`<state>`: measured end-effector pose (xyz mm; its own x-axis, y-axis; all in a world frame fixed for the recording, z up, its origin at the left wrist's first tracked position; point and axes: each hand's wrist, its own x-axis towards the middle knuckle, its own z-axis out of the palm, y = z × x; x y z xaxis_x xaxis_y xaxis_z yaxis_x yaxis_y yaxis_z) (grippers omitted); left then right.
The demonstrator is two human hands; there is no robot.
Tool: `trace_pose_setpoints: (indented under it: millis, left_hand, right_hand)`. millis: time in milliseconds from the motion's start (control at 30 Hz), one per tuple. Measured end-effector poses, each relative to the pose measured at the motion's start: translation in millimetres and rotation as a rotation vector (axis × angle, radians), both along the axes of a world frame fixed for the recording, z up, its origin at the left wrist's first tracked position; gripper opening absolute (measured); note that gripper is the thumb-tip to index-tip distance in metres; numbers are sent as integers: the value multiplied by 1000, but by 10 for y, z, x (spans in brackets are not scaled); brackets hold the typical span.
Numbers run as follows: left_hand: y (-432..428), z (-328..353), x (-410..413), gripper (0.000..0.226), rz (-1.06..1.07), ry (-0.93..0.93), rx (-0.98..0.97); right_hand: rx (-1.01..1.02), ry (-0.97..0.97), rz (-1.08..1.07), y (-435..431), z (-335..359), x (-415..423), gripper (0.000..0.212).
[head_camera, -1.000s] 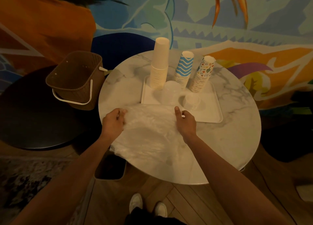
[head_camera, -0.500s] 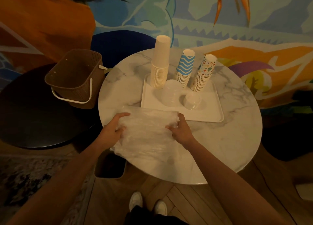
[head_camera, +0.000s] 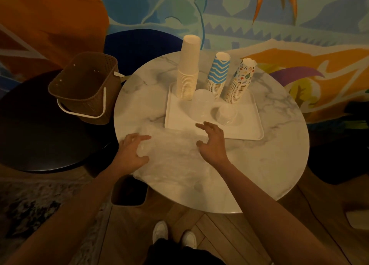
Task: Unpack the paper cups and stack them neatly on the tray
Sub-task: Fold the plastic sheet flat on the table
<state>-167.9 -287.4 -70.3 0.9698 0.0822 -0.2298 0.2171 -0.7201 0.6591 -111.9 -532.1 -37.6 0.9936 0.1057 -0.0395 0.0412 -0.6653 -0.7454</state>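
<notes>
As we look down on the round marble surface [head_camera: 259, 165], a brown woven basket [head_camera: 83, 89] with a white handle stands at the far left on a dark round table [head_camera: 30, 135], just beside the surface's rim. Under the near-left edge of the surface, a small bin [head_camera: 129, 193] sits on the floor.

Our left hand [head_camera: 131, 151] rests on the left part of a crumpled clear plastic wrapper [head_camera: 173, 155]. Its grip is wide, with the fingers nearly straight and holding nothing. The wrapper lies spread over the near-left part of the surface, and its far edge reaches the near edge of the tray [head_camera: 249, 129].

Our right hand [head_camera: 213, 145] is at the wrapper's right side. Its grip is also wide, with the fingers spread, slightly bent and holding nothing. We cannot tell whether its fingertips touch the plastic.

The white tray lies on the far half of the surface. Along its far edge stand three upturned stacks of paper cups:
- **Left:** the plain cream stack [head_camera: 188, 69], the tallest.
- **Middle:** the blue zigzag stack [head_camera: 218, 73].
- **Right:** the stack with small coloured figures [head_camera: 241, 79].

In front of them on the tray stand a clear cup stack [head_camera: 201, 105] and, to its right, a low clear cup [head_camera: 226, 114].

Our white shoes [head_camera: 159, 230] show on the wooden floor.
</notes>
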Motion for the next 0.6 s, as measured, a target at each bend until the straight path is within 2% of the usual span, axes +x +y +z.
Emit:
trace_pose_setpoints:
  millis: [67, 133, 200, 267, 333, 400, 467, 533, 600]
  left_hand:
    - [-44, 72, 3, 83, 68, -163, 100]
    - [-109, 108, 9, 87, 25, -259, 227]
    - [-174, 75, 36, 98, -126, -192, 344]
    - [-237, -27, 58, 107, -244, -45, 421]
    - [-286, -132, 50, 109, -255, 56, 429]
    - [-324, -192, 24, 108, -249, 81, 462]
    - [-351, -219, 1, 110, -262, 68, 536]
    - [-358, -242, -16, 113, -267, 76, 587]
    - [-344, -288, -27, 117, -276, 104, 606]
  right_hand:
    - [-15, -43, 69, 67, 98, 15, 52]
    - [57, -7, 98, 137, 145, 9, 45]
    - [69, 85, 151, 206, 165, 5, 45]
    - [-125, 181, 277, 253, 129, -2, 51]
    - [-383, 223, 418, 278, 49, -29, 65]
    - [-573, 246, 523, 261, -42, -56, 92]
    - [-749, 240, 617, 209, -157, -69, 108]
    - [-852, 226, 657, 150, -281, -81, 112]
    - [-869, 210, 639, 93, -388, -90, 110]
